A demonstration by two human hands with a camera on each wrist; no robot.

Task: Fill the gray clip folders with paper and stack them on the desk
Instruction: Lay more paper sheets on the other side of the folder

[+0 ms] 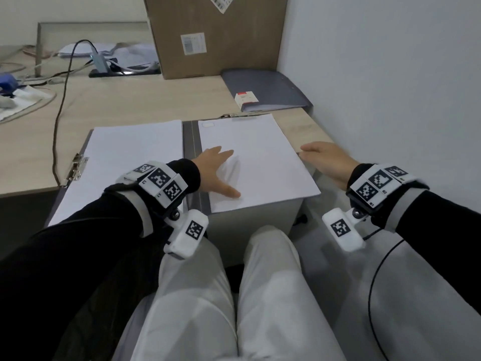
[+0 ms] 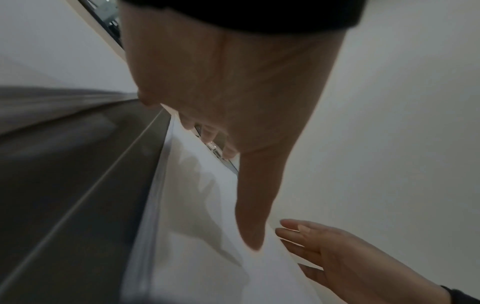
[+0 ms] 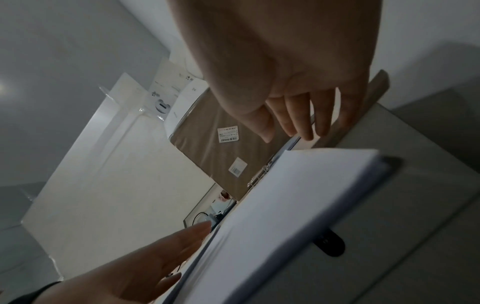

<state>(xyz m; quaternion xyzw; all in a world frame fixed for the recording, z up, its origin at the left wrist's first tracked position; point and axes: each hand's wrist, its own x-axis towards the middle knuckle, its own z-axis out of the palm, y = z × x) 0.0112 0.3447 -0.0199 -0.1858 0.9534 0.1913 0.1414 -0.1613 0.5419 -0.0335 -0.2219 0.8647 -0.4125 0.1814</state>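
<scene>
Against the white wall, on our pale wooden desk [image 1: 135, 100], the open gray clip folder [image 1: 191, 152] lies near us, our left hand [image 1: 217, 173] flat on its white paper [image 1: 255, 157], right hand [image 1: 325, 160] open beside it; next, probably closing the cover.

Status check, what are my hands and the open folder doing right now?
Left hand flat on right paper stack. Right hand open at its right edge. Open gray folder loaded both sides. Nothing blocking.
</scene>
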